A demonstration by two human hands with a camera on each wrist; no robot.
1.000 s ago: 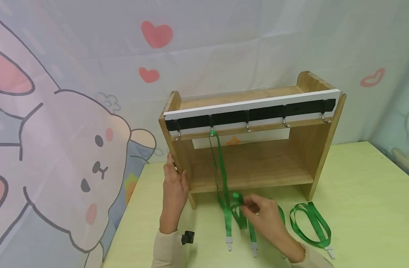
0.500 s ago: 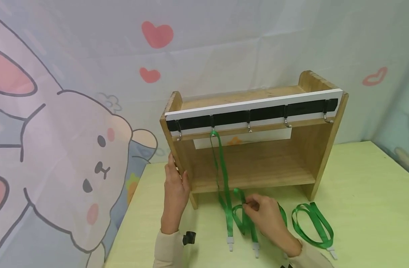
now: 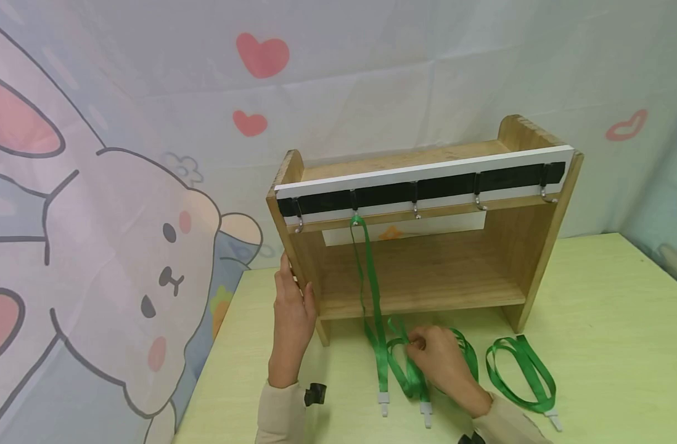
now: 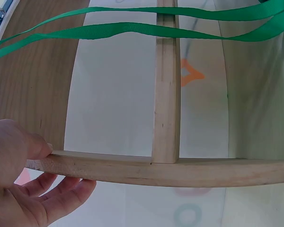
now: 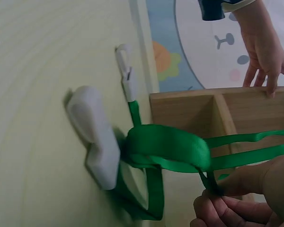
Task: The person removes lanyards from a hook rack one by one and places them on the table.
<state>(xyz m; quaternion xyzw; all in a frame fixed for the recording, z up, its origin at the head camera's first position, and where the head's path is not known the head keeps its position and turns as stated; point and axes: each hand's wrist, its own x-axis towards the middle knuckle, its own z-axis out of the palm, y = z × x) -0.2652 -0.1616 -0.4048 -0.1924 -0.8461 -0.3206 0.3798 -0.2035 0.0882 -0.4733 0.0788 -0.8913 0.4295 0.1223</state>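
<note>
My left hand [image 3: 294, 314] holds the left side board of a small wooden shelf [image 4: 132, 170], thumb on the inner side and fingers on the outer. My right hand [image 3: 441, 357] pinches the strap of a green lanyard [image 5: 168, 146] between thumb and fingers, low in front of the shelf. Its strap droops in loops, and its white plastic clip [image 5: 97, 137] lies by the table surface. Another green lanyard [image 3: 373, 277] hangs from the second hook [image 3: 356, 217] from the left, its white clip [image 3: 384, 404] down near the table.
A white rail with a black strip [image 3: 446, 187] and several metal hooks runs across the shelf's upper front. Right of my right hand lies a looped green lanyard [image 3: 529, 376]; another green strap [image 3: 468, 354] shows behind that hand. A printed cloth [image 3: 372, 74] hangs behind the table.
My right hand has lowered slightly, still pinching the lanyard, and the strap's loops have sunk and spread lower. My left hand stays on the side board.
</note>
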